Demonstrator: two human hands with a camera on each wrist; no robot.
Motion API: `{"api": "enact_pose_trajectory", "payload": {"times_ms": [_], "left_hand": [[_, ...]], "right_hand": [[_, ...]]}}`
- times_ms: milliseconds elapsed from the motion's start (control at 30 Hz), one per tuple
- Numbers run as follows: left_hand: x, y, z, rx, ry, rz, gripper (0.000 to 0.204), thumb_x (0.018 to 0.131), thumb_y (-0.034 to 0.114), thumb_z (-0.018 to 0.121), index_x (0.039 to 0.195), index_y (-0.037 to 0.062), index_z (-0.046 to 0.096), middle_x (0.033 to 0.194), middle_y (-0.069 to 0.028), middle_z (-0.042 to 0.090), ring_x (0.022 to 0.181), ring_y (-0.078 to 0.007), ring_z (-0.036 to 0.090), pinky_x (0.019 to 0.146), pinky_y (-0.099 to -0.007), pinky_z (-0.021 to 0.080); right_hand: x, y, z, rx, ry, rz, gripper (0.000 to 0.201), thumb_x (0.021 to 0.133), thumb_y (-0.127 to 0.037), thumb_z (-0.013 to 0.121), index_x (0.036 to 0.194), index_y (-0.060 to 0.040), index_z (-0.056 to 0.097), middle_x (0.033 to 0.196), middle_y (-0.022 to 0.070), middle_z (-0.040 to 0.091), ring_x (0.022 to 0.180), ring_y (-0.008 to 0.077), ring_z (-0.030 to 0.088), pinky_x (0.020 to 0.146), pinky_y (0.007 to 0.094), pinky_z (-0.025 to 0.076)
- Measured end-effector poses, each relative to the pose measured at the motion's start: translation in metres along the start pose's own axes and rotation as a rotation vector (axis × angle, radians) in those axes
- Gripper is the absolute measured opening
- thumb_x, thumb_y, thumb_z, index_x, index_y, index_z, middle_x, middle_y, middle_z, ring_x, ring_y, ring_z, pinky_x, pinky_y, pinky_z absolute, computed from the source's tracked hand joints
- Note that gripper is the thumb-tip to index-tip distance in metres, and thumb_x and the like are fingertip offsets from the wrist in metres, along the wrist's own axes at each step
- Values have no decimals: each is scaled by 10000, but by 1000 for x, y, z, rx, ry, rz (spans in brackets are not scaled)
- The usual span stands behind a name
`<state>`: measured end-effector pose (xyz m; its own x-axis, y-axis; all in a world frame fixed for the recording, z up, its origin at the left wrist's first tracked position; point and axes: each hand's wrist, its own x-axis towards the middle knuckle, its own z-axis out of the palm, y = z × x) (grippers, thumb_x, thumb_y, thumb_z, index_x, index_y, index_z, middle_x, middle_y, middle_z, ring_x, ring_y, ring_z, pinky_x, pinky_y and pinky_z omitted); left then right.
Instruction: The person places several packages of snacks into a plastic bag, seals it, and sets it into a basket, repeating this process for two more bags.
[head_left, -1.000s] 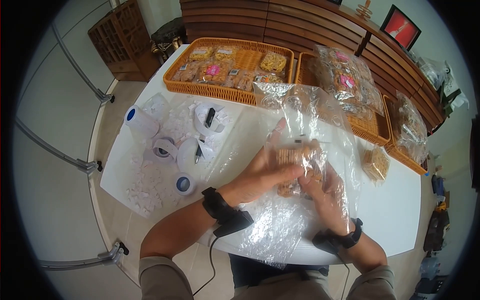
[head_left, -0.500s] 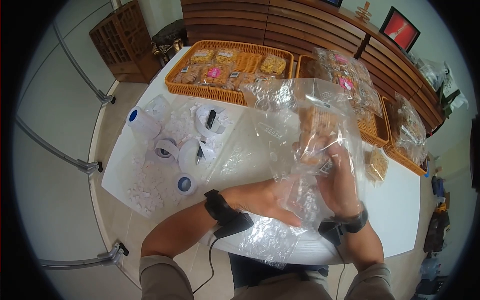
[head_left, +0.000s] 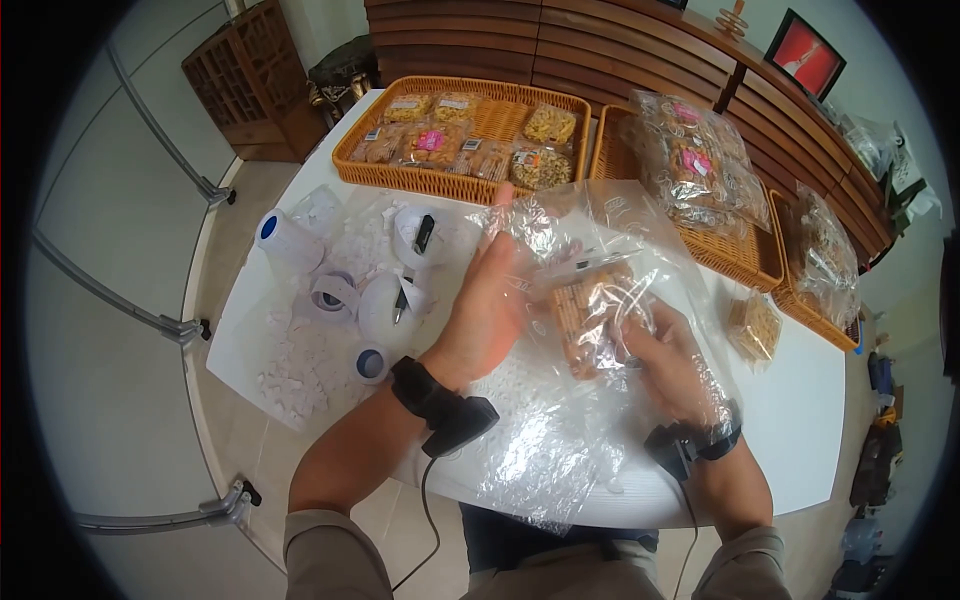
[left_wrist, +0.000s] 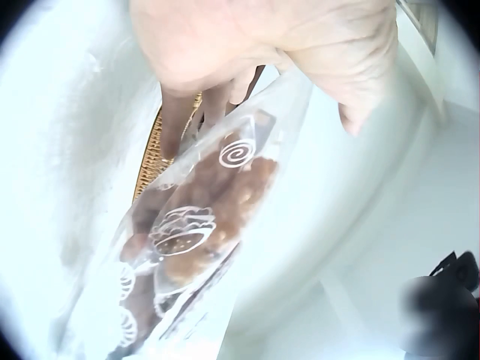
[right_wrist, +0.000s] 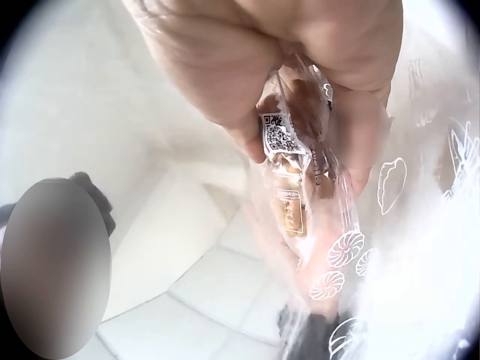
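Note:
My right hand [head_left: 678, 368] grips a small clear pack of brown, lumpy snack pieces [head_left: 582, 318], thumb on one side and fingers on the other. In the right wrist view a QR-code label [right_wrist: 279, 133] shows on the pack. A large clear plastic bag [head_left: 625, 208] with white printed drawings surrounds the pack, its film overlapping the right hand and wrist. My left hand [head_left: 485, 315] is at the bag's left side, fingers extended and thumb apart. In the left wrist view that hand [left_wrist: 262, 41] is close over the printed bag, holding nothing; its fingertips are partly hidden behind the film.
Wicker trays [head_left: 400, 180] with snack packs line the table's far side, bulging bags [head_left: 700, 165] stacked in the middle one. A lone snack pack [head_left: 755, 328] sits at the right. Label rolls [head_left: 290, 243], a marker [head_left: 424, 234], a pen [head_left: 401, 303] and paper scraps [head_left: 290, 385] lie left.
The right hand with the snack pack went up and away inside the bag, then came back lower and left. The left hand left the pack, dropped low, then rose beside the bag with fingers spread.

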<state>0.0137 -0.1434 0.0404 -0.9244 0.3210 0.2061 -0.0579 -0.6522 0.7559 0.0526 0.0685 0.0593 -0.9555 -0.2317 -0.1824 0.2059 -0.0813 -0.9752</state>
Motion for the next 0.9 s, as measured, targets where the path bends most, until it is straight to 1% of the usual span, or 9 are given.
{"api": "enact_pose_trajectory", "payload": {"times_ms": [167,300,400,500,600,633,700,767,900], "left_hand": [[0,-14,-1,-56,40,-153,658,1047,537,307,1591,210,132,1559,-126,325,1384,-279,413,1134,-432,370],[-1,-19,-6,-107,-35,-189,673,1048,542,306,1583,163,155,1532,-118,371,1370,-258,430,1128,-425,372],[-1,-17,0,-76,-10,-168,680,1048,553,283,1587,164,139,1518,-123,392,1361,-253,438,1126,-427,370],[-2,-19,-2,-265,-37,-170,652,1059,428,397,1590,167,125,1510,-126,403,1343,-237,454,1112,-415,390],[-5,-10,5,39,-22,-179,724,1012,177,560,1575,88,115,1430,-96,494,1254,-176,531,1063,-333,449],[-7,-9,9,-36,57,-170,733,943,20,618,1547,30,204,1404,-85,522,1214,-142,545,1027,-305,472],[-6,-10,4,-11,18,-218,633,951,44,616,1505,22,309,1364,-80,555,1182,-140,565,1005,-311,485],[-5,-11,3,-10,-8,-240,547,955,59,616,1456,16,400,1312,-76,590,1149,-138,586,982,-313,497],[-5,-11,3,-25,48,-266,421,958,77,620,1360,15,512,1188,-67,646,1084,-138,619,935,-305,515]], "right_hand": [[3,-6,16,-97,171,-49,620,872,-245,771,1359,26,499,1156,131,651,1016,162,642,854,288,531],[14,8,13,-103,168,-187,573,900,-251,740,1362,-1,510,1131,117,655,960,124,648,771,240,538],[13,5,23,-21,180,-90,551,935,-283,696,1372,-7,507,1129,92,659,937,99,637,736,223,527],[10,0,26,-62,179,21,558,974,-327,631,1401,0,485,1133,69,658,912,86,631,734,215,513],[11,10,20,-46,115,27,542,1008,-336,569,1436,-21,462,1192,70,628,940,95,624,748,209,504],[9,8,30,103,139,-12,513,1026,-319,531,1445,-32,457,1244,77,586,986,108,615,751,204,497],[9,11,19,-274,104,-184,496,1024,-297,535,1433,-25,465,1268,85,566,1022,114,605,730,209,503],[8,10,15,-413,110,-221,484,1012,-270,560,1416,-17,478,1267,91,565,1015,116,608,698,217,510],[0,-3,20,-226,146,-57,473,955,-207,663,1357,-5,518,1188,87,603,888,108,630,619,238,519]]}}
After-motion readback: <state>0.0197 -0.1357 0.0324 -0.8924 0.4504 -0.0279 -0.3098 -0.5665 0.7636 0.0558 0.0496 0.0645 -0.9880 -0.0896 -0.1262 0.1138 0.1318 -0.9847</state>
